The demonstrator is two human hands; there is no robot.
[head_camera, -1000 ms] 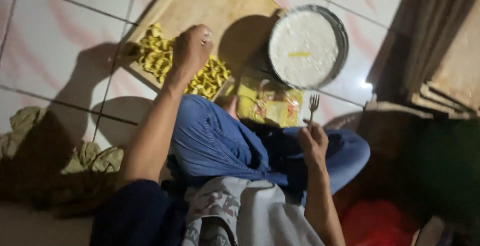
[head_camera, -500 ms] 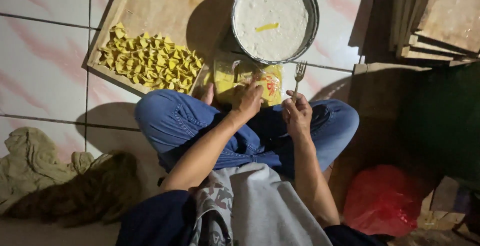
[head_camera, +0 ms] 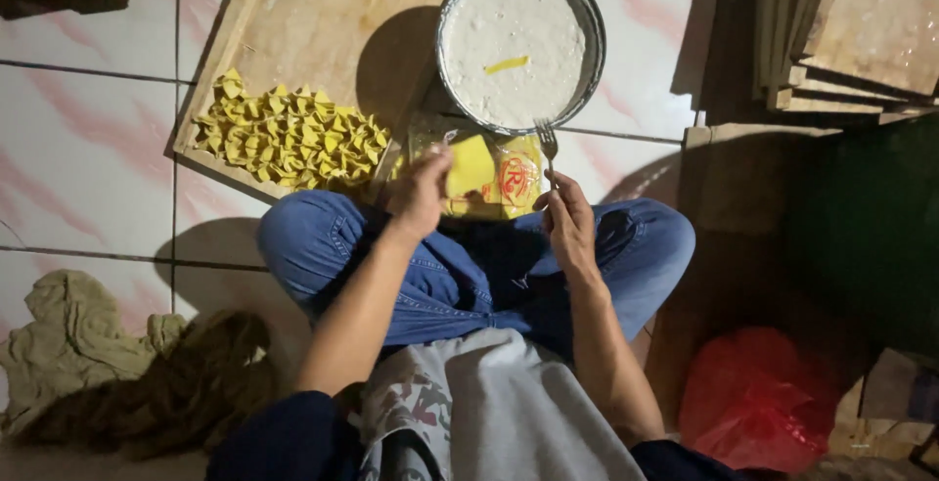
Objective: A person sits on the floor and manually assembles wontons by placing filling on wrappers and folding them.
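Left hand (head_camera: 419,191) pinches one yellow wrapper (head_camera: 470,165); right hand (head_camera: 569,222) grips one fork (head_camera: 548,141). One filling pan (head_camera: 585,70) far; one pile of folded dumplings (head_camera: 290,134) left.

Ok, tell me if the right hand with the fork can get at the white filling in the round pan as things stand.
Probably yes. The right hand holds the fork with its tines already at the near rim of the round pan. The white filling lies uncovered, and nothing stands between; the left hand is off to the side.

The left hand (head_camera: 421,191) hides part of the yellow wrapper (head_camera: 470,166). The wooden board (head_camera: 323,31) and stacked boards (head_camera: 851,31) run off the top edge. The red bag (head_camera: 758,403), possibly plastic, sits in deep shadow.
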